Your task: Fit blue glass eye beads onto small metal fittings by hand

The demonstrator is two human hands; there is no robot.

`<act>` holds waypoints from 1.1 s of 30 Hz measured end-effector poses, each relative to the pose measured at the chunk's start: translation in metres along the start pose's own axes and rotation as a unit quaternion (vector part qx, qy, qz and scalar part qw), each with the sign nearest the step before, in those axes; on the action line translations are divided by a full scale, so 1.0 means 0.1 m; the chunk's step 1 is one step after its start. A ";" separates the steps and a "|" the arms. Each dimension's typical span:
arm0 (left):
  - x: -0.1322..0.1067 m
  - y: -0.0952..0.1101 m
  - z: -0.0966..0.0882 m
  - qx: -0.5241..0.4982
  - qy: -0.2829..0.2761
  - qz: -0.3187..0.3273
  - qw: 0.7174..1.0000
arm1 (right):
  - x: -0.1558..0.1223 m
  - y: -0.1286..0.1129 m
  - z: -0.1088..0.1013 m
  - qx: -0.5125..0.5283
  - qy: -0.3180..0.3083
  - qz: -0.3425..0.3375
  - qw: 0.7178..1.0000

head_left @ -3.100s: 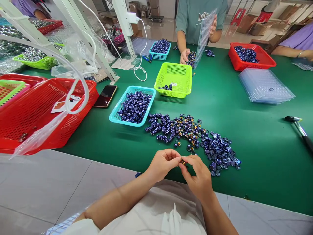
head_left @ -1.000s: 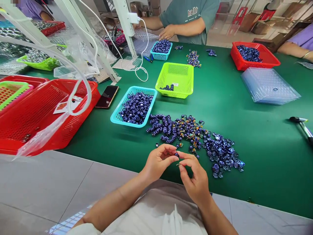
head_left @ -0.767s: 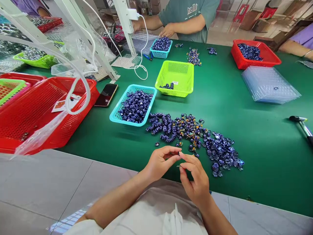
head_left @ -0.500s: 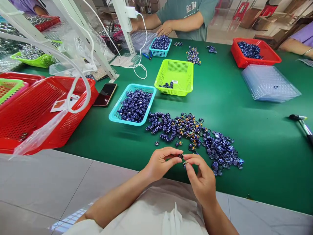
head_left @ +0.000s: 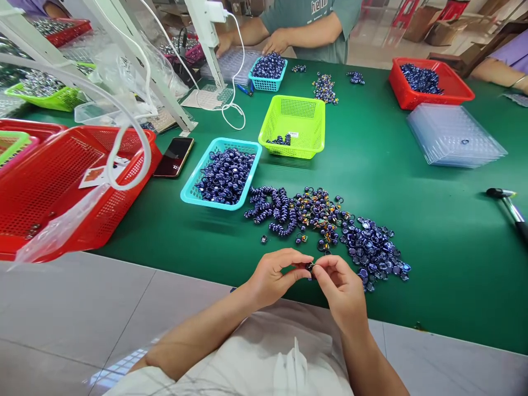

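Note:
My left hand [head_left: 275, 275] and my right hand [head_left: 342, 289] meet at the near edge of the green table [head_left: 412, 220], fingertips pinched together on one small dark blue bead piece [head_left: 309, 267]. Just beyond them lies a spread of blue beads: stacked strings [head_left: 272, 209] on the left, ringed multicoloured pieces [head_left: 317, 212] in the middle, loose flat blue stones [head_left: 373, 250] on the right. A teal basket [head_left: 193, 190] full of blue beads sits past the pile to the left.
A lime basket [head_left: 293, 129] holds a few beads. A big red basket [head_left: 74, 187] with a plastic bag, a phone [head_left: 173, 157], a stack of clear trays [head_left: 454, 137] and a hammer-like tool [head_left: 507, 206] lie around. Other people work at the far edge, near a red basket [head_left: 433, 88].
My hands have stayed together at the table's edge, fingers shifting on the small piece. The person across has put down a clear tray and reached left beside a small teal basket.

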State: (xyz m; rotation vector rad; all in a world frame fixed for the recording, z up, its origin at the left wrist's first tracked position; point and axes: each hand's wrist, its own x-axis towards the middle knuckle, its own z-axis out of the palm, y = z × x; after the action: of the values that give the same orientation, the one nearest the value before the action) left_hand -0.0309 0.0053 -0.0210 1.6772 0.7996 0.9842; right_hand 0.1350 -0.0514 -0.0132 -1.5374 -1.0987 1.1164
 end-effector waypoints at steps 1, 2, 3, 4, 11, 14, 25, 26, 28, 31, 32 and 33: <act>0.00 0.00 0.00 0.003 -0.002 0.008 1.000 | 0.00 -0.01 0.00 0.000 -0.006 0.001 1.000; 0.00 0.00 0.00 0.005 -0.003 0.018 1.000 | 0.00 -0.01 -0.01 -0.001 -0.012 0.001 1.000; 0.00 -0.01 -0.01 0.008 -0.002 0.029 1.000 | 0.00 -0.02 -0.01 -0.003 -0.019 0.001 1.000; 0.00 -0.01 -0.01 0.011 0.000 0.038 0.999 | 0.00 -0.03 -0.01 -0.007 -0.025 0.002 1.000; 0.00 -0.01 -0.04 0.039 -0.006 0.003 0.999 | 0.04 -0.09 -0.06 -0.034 -0.071 0.026 0.997; -0.01 0.00 -0.04 0.030 -0.007 -0.034 0.999 | 0.05 -0.07 -0.07 -0.029 -0.088 0.033 0.995; -0.05 0.01 0.02 -0.036 0.002 -0.082 0.996 | 0.12 -0.11 -0.06 0.072 -0.118 0.084 0.987; -0.05 0.03 0.02 -0.059 0.006 -0.119 0.991 | 0.13 -0.12 -0.06 0.065 -0.119 0.078 0.988; -0.03 0.06 0.02 -0.122 0.020 -0.197 0.973 | 0.14 -0.11 -0.06 0.052 -0.119 0.060 0.990; 0.01 0.11 0.01 -0.197 0.039 -0.273 0.941 | 0.14 -0.07 -0.08 0.046 -0.120 0.032 0.991; 0.03 0.13 0.01 -0.210 0.046 -0.285 0.934 | 0.13 -0.05 -0.08 0.046 -0.119 0.024 0.992; 0.04 0.14 0.00 -0.218 0.052 -0.291 0.930 | 0.12 -0.03 -0.09 0.045 -0.115 0.018 0.992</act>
State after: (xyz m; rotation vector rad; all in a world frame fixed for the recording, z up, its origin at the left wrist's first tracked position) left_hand -0.0279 0.0047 -0.0068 0.9278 0.9885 0.7574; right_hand 0.1454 -0.0406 -0.0103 -1.3883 -1.1605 1.3747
